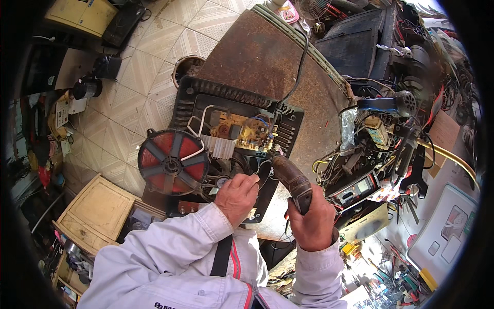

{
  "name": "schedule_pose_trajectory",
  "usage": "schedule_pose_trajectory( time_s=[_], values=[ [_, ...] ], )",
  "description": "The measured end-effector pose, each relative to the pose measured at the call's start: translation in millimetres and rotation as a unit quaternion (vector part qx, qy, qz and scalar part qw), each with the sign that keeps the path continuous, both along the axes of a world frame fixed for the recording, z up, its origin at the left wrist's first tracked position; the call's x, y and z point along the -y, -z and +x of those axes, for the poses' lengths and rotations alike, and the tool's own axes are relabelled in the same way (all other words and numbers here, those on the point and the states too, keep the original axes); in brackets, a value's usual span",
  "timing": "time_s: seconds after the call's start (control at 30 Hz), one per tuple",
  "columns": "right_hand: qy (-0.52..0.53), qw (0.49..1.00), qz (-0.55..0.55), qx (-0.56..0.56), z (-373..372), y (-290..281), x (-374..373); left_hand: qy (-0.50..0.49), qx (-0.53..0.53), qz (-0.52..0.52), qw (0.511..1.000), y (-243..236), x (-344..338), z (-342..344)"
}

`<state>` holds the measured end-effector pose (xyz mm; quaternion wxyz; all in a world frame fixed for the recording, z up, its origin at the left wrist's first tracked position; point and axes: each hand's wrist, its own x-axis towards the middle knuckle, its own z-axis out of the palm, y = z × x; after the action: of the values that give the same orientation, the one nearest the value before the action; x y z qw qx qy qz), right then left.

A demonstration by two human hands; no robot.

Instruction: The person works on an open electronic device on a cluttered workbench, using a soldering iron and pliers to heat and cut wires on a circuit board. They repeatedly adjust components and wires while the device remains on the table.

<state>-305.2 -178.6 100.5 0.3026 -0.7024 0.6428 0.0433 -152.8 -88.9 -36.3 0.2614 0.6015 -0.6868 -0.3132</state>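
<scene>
An opened black induction cooker base [185,105] with vent slots lies on the rusty bench, its circuit board [251,133] and finned heat sink [218,148] exposed. The round red coil [173,162] with dark radial bars rests over the base's left side. My right hand [315,224] grips a dark brown, pistol-shaped power tool [292,177], its front end over the base's right part. My left hand [237,198] is closed at the near side of the base, thumb and fingertips together by a thin wire; what they pinch, if anything, is hidden.
A rusty metal bench top [247,51] stretches beyond the base, with a black cable across it. At right stand a multimeter [355,189], a blue-handled tool [378,104], tangled wires and scattered hand tools. A wooden cabinet [95,211] stands at left, beside the tiled floor.
</scene>
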Motion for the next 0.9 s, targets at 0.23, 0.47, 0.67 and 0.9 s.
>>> schedule_pose_trajectory(
  time_s=[0.23,0.47,0.67,0.9],
  values=[
    [-0.009,1.000,-0.009,-0.008,0,0,0,0.002,-0.002,0.002,1.000,0,-1,0],
    [-0.067,0.998,-0.018,-0.002,-4,-1,5,0.001,-0.008,0.001,1.000,4,-3,-1],
    [-0.155,0.986,-0.054,-0.024,-9,-2,16,0.004,-0.001,-0.008,1.000,4,-3,-2],
    [-0.411,0.894,-0.149,-0.098,-8,-15,50,0.014,0.018,-0.015,1.000,4,-2,-2]
  ],
)
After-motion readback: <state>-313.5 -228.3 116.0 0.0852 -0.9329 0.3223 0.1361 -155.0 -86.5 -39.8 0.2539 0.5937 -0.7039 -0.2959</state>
